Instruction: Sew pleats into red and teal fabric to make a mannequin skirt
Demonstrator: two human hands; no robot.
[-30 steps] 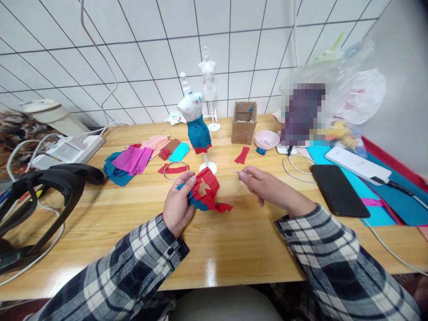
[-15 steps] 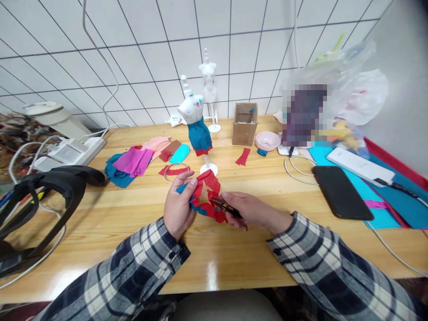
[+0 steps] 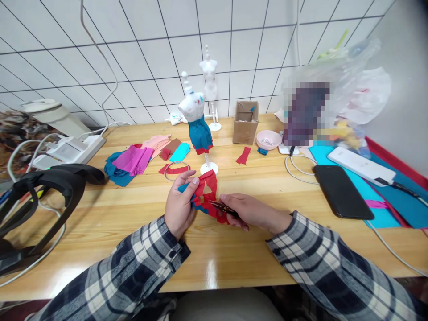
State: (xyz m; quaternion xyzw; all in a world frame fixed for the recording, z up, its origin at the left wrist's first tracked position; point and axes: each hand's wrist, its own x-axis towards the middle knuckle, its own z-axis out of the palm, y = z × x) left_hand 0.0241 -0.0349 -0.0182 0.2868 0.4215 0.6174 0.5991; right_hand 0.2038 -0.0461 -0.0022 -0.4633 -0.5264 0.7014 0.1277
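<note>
Between thumb and fingers, my left hand point(image 3: 181, 203) pinches a crumpled red and blue paper piece point(image 3: 209, 183). My right hand point(image 3: 250, 211) is closed around small dark snips point(image 3: 224, 207), whose tips touch the red part of the paper. Just behind the hands stands a small white mannequin point(image 3: 193, 106) on a round base, wearing a blue skirt point(image 3: 199, 135) with a red hem. A metal ring point(image 3: 168, 177) lies over a red strip left of the base.
Coloured paper pieces point(image 3: 133, 160) lie at the left, near a black headset frame point(image 3: 72, 205). A second mannequin point(image 3: 210, 78), a cardboard box point(image 3: 245, 127) and a pink bowl point(image 3: 268, 140) stand behind. On the right are a phone point(image 3: 343, 191) and a power bank point(image 3: 359, 166).
The red paper has shifted and folded, its upper part now leaning right and its opening narrower. The snips have turned slightly flatter in my right hand.
</note>
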